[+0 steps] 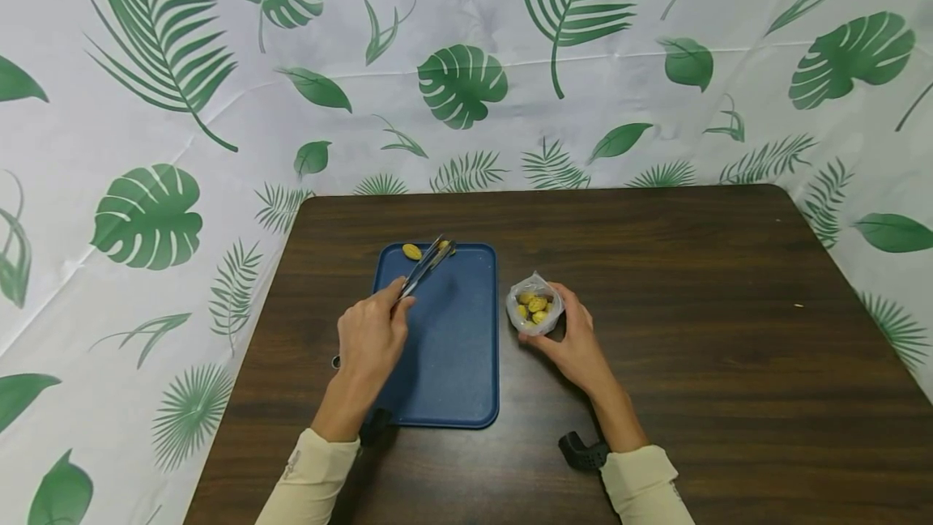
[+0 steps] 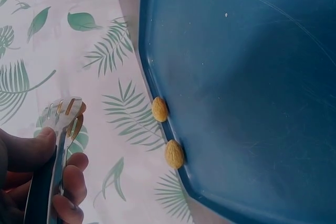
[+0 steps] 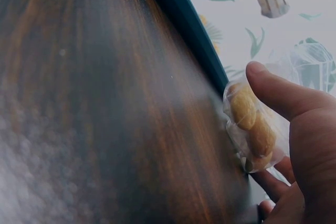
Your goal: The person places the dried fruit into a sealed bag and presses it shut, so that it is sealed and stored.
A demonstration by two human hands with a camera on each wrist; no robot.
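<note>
My left hand (image 1: pixel 372 330) grips metal tongs (image 1: pixel 426 266), whose slotted tips (image 2: pixel 65 111) hang over the far end of the blue tray (image 1: pixel 459 355). Whether the tips pinch anything is unclear. Two yellow-brown, oval, nut-like pieces lie along the tray's far edge: one piece (image 1: pixel 411 251) at the left, the other piece (image 1: pixel 449 249) beside the tong tips in the head view. Right of the tray, my right hand (image 1: pixel 572 339) holds an open clear plastic bag (image 1: pixel 555 316), thumb and fingers around its side. Several similar pieces (image 3: pixel 244 109) show inside.
The dark wooden table (image 1: pixel 670 363) extends to the right of the bag, with a tiny pale scrap (image 1: pixel 798 305) on it. Behind it hangs a white leaf-print cloth (image 1: pixel 466 14). A small metal ring (image 1: pixel 336 361) shows beside the left hand.
</note>
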